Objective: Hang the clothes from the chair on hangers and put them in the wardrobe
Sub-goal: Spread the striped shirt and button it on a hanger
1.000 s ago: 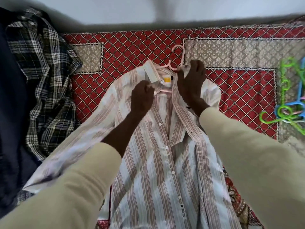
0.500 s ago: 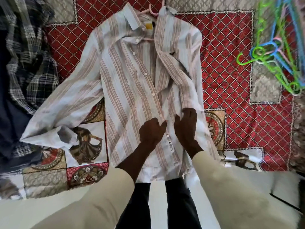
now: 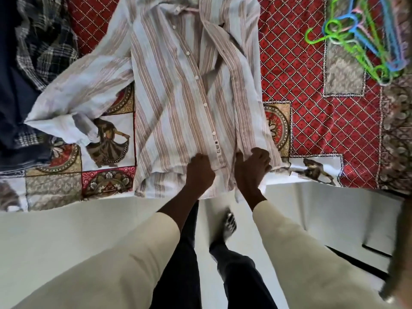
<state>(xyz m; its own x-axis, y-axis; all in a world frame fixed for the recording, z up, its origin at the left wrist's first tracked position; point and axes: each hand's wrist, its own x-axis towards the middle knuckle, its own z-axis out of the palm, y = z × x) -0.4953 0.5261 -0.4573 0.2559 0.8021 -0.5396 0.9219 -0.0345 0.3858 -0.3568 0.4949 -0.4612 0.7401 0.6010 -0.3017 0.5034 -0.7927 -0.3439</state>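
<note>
— How far along is it?

— One shirt [image 3: 178, 90] is in hand. It lies flat on the bed [image 3: 312, 85], collar toward twelve o'clock, hem at the near edge. A thin pink bar at the neck looks like a hanger already slipped in, though the top of it runs out of view.

— And the hands?

— Both at the hem, about six o'clock on the shirt. The left hand [image 3: 199, 172] is curled, its grip closed on the left front panel. The right hand [image 3: 253, 167] has its fingers bent over the right panel's edge, pinching it. I judge they are pulling the fronts straight or about to do up a low button.

— What's left?

— Most of it. The shirt still has to be lifted and carried to the wardrobe, which is not in view. A plaid shirt [image 3: 44, 39] and dark cloth lie heaped at ten o'clock, unhung. Spare hangers [image 3: 365, 39], green, blue and pink, wait at two o'clock.
</note>
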